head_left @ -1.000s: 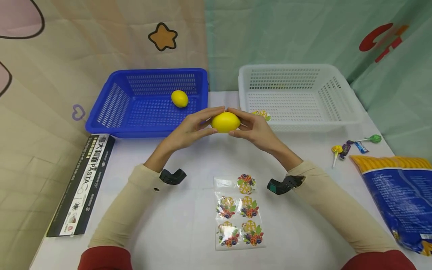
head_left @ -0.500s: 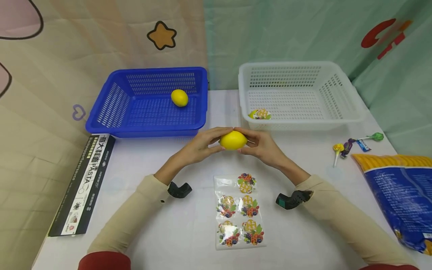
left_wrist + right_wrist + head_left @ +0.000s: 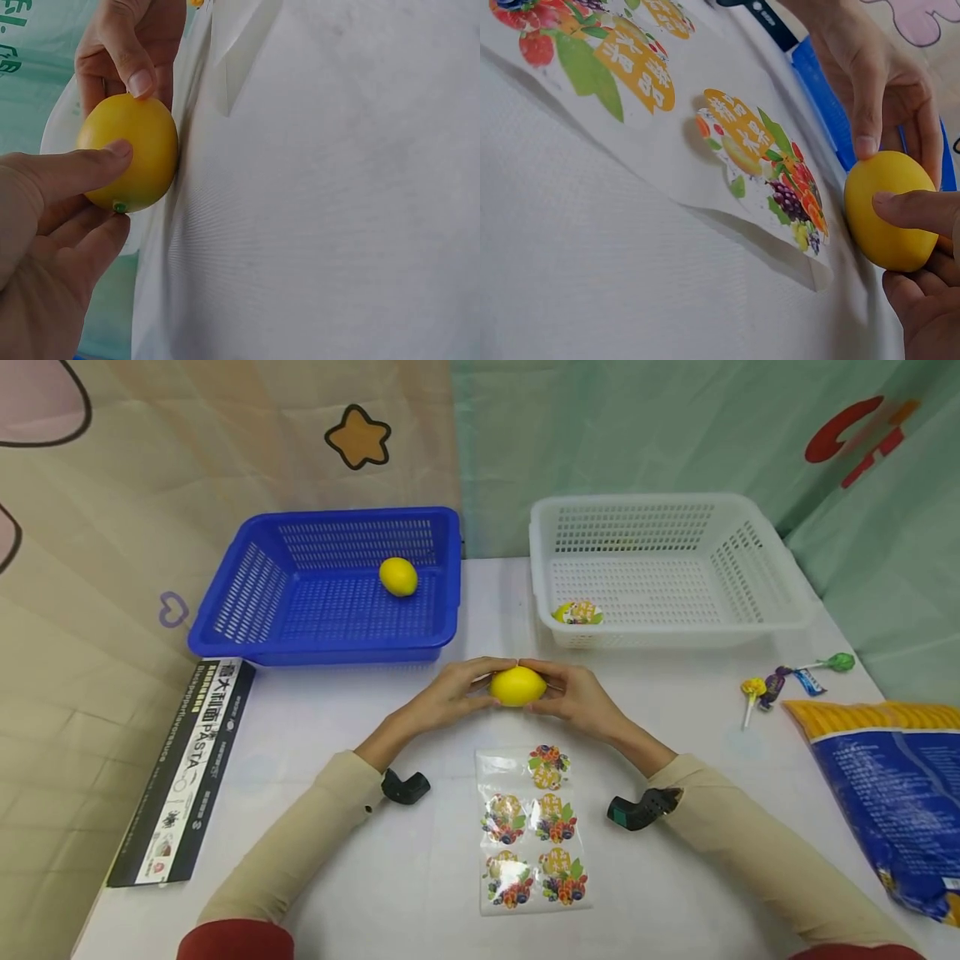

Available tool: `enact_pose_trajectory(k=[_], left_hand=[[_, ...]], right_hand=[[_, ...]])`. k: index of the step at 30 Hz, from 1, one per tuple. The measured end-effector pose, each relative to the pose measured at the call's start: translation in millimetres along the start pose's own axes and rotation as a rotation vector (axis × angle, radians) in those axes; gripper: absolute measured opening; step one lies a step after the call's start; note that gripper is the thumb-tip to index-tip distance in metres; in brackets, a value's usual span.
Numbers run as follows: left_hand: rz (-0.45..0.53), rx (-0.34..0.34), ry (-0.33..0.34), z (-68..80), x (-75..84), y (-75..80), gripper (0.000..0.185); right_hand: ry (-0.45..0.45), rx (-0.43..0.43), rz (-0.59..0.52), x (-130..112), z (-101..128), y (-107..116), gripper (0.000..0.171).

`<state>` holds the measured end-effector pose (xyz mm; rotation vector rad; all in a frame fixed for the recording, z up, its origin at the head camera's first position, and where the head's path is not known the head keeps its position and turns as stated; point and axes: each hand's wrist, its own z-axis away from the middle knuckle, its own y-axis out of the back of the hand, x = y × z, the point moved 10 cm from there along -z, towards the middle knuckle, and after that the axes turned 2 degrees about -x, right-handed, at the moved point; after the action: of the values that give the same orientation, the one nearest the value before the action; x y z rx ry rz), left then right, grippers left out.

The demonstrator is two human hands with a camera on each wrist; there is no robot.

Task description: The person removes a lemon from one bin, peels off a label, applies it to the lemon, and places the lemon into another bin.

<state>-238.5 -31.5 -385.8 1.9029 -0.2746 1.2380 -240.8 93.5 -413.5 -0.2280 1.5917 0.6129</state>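
i see both hands on 1 lemon (image 3: 517,686), low over the white desk (image 3: 420,877) between the baskets and the sticker sheet (image 3: 531,831). left hand (image 3: 442,697) and right hand (image 3: 577,697) each pinch an end, thumb and fingers curled round it, grip pressed on the fruit from both sides, which i judge steadies it. its long axis lies left to right, level with the desk. a 2nd lemon (image 3: 398,577) sits in the blue basket (image 3: 247,618); the white basket (image 3: 757,602) holds 1 sticker (image 3: 576,612).
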Motion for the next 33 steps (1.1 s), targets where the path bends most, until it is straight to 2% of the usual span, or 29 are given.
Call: enact_pose_trajectory(k=[13, 21, 26, 33], left_hand=[[-0.057, -0.002, 0.047, -1.6, -3.8, -0.9, 0.060], [-0.107, 0.000, 0.054, -3.0, -4.2, 0.4, 0.062], [-0.122, 0.000, 0.054, -3.0, -3.8, -0.7, 0.062], [-0.127, 0.015, 0.070, -0.1, -3.6, 1.4, 0.064]], right_hand=[[-0.018, 0.017, 0.037, 2, 0, -1, 0.068], [-0.033, 0.007, 0.187, -2, 4, 2, 0.078], [-0.078, 0.021, 0.213, -1, 18, 14, 0.078], [-0.147, 0.032, 0.233, 5, 49, 27, 0.075]])
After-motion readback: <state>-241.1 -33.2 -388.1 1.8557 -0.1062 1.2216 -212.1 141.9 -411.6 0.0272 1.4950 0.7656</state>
